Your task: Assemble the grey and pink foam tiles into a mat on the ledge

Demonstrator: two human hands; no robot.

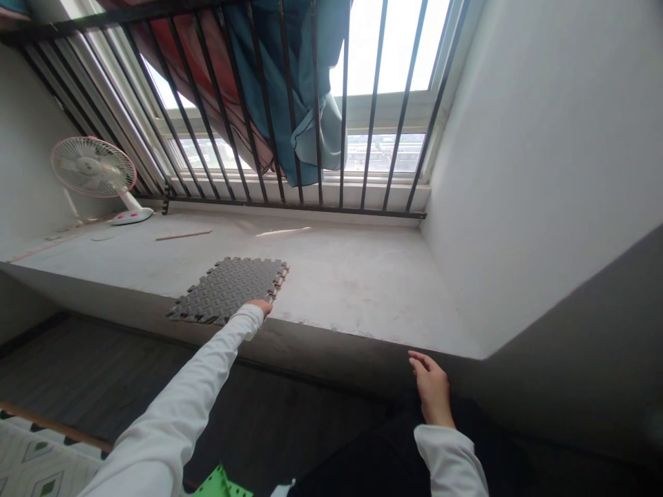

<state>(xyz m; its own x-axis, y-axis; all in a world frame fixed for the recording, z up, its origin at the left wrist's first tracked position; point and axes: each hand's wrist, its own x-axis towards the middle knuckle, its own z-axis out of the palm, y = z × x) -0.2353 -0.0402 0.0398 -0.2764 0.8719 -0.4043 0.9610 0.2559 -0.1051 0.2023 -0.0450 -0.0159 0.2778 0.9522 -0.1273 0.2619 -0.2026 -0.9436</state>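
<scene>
Left hand (260, 305): extended forward, fingertips on the near edge of the grey foam mat tile (228, 290); grip cannot be determined. The tile lies flat on the window ledge (362, 276). Right hand (431, 388): loosely open, holding nothing, below the ledge edge.

**Both arms, white-sleeved**

Left arm: fully extended forward and up, sleeve covering the wrist; left hand (260, 305) mostly hidden, only fingertips showing beyond the cuff. Right arm: bent, drawn close to the body; right hand (431, 388) raised, palm inward, fingers loosely curled, holding nothing.
</scene>
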